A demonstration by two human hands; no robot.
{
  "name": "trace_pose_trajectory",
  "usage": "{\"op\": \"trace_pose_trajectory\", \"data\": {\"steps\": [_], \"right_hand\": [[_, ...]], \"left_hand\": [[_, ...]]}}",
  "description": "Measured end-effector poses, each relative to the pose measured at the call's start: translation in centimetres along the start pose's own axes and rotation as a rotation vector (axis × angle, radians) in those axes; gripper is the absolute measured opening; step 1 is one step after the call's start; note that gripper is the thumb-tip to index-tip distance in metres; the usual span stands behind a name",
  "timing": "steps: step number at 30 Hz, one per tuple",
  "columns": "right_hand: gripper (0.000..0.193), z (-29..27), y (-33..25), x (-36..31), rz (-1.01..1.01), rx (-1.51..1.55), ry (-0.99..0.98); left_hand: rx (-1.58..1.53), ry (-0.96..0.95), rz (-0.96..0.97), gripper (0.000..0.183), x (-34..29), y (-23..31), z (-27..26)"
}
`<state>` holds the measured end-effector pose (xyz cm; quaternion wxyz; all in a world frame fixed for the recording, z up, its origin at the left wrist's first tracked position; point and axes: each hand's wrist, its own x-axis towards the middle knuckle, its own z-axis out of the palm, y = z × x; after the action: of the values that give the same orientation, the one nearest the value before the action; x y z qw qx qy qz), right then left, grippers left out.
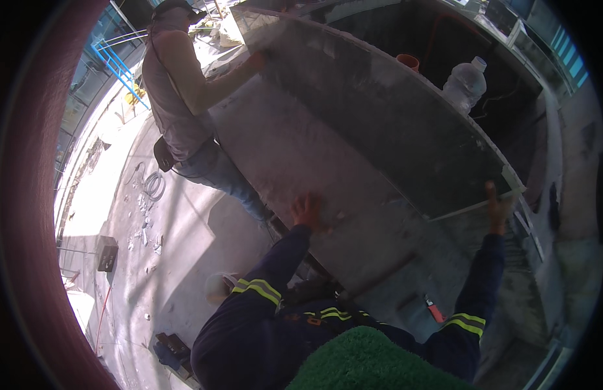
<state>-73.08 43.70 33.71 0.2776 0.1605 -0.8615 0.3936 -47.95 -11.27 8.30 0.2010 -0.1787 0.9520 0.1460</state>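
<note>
A large dark panel [392,123] with a pale edge stands tilted on its long side over a light grey slab [295,149]. My right hand [497,209] grips the panel's near corner from below, thumb up along its edge. My left hand [306,212] lies flat on the grey slab with its fingers spread, close to the panel's lower edge. Both my sleeves are dark blue with yellow reflective bands. At the far end a co-worker [178,84] in a grey shirt and cap holds the panel's other end with one hand [256,60].
A clear plastic bottle [466,83] and an orange cup [408,62] show behind the panel's top edge. A red-handled tool [434,310] lies below the slab. On the concrete floor are a cable coil [154,185] and a black box [107,253]. Blue railing [119,65] stands far left.
</note>
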Motion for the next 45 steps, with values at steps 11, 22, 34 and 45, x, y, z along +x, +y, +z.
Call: {"op": "trace_pose_trajectory", "data": {"steps": [11, 22, 34, 45], "right_hand": [[0.059, 0.2, -5.7, 0.2, -0.034, 0.194, -0.008], [0.055, 0.4, -5.6, 0.2, 0.012, 0.317, 0.016], [0.059, 0.2, -3.7, 0.4, -0.016, 0.257, 0.021], [0.066, 0.0, -2.7, 0.6, -0.048, 0.245, -0.022]], "left_hand": [[0.102, -0.046, -0.027, 0.139, 0.3, 0.0, 0.2], [-0.086, 0.090, 0.023, 0.149, -1.6, -0.1, -0.8], [-0.077, 0.033, -0.025, 0.153, -2.3, 1.2, -2.7], [-0.106, 0.045, -0.018, 0.154, -2.3, 1.0, -2.6]]}}
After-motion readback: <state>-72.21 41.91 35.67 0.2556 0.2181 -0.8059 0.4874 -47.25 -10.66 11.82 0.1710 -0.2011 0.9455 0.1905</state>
